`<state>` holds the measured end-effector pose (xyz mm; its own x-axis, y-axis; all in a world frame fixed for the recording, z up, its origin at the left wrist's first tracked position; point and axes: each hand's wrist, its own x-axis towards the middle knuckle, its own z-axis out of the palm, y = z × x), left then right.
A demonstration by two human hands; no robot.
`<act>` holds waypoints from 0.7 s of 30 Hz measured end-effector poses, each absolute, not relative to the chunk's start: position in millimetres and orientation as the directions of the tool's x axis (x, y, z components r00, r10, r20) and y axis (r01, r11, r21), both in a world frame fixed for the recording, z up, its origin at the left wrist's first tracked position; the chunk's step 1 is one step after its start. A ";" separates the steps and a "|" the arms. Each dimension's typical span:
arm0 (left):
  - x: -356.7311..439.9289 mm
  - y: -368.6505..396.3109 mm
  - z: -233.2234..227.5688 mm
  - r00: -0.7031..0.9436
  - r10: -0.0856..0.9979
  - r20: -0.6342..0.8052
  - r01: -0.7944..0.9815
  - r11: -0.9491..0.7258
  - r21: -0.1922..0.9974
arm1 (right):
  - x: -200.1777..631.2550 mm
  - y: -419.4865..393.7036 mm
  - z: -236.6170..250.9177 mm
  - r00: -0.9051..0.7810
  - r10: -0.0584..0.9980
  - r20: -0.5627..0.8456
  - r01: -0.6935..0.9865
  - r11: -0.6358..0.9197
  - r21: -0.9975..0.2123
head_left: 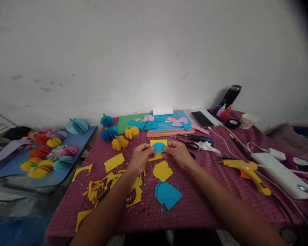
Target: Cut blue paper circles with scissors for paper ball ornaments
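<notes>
the person's left hand [142, 155] and right hand [178, 152] meet in front of me, and i take them as the centre of the dial, with the wall at twelve. each hand is pinched, thumb over fingers, on opposite ends of a blue piece [158, 147] with a rounded upper edge. it lies across a yellow sheet [158, 141] at that centre, probably gripped at both ends so that it sits flat and doesn't slip.

at six o'clock, yellow shapes [163, 171] lie nearest, with overlapping blue shapes [168, 194] beyond them; i'd guess they are sorted by colour for easy picking. ragged yellow offcuts [137, 194] spread around eight, seemingly pushed out of the way. four small paper pumpkins [119, 142] sit toward ten, while more crowd a blue board [83, 141] at nine, perhaps to spare working room.

just past three, a yellow glue gun [246, 167] lies with its handle toward the person, handy for the right hand, i'd say. a dark phone [202, 119] rests at two.

as for writing, i can read none: the paper cup [248, 120], further out toward two, has printed marks too small to make out, and i can't tell any brand on the dark flask [231, 95] behind it.
</notes>
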<state>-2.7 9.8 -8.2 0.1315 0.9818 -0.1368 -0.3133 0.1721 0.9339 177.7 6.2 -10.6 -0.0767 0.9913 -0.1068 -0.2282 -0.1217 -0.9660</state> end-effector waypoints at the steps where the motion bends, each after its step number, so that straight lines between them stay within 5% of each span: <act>1: -2.9 9.8 -7.8 0.132 0.982 -0.138 -0.315 0.174 0.933 | 177.8 6.5 -10.4 -0.075 0.991 -0.110 -0.231 -0.125 -0.965; 21: -3.2 12.4 -15.1 0.094 0.992 -0.087 -0.238 0.108 0.965 | 176.5 5.9 -11.1 -0.043 0.996 -0.078 -0.160 -0.084 -0.984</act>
<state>-3.2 12.4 -15.1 0.0940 0.9917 -0.0874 -0.2378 0.1076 0.9653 176.5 5.9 -11.1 -0.0434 0.9960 -0.0781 -0.1597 -0.0841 -0.9836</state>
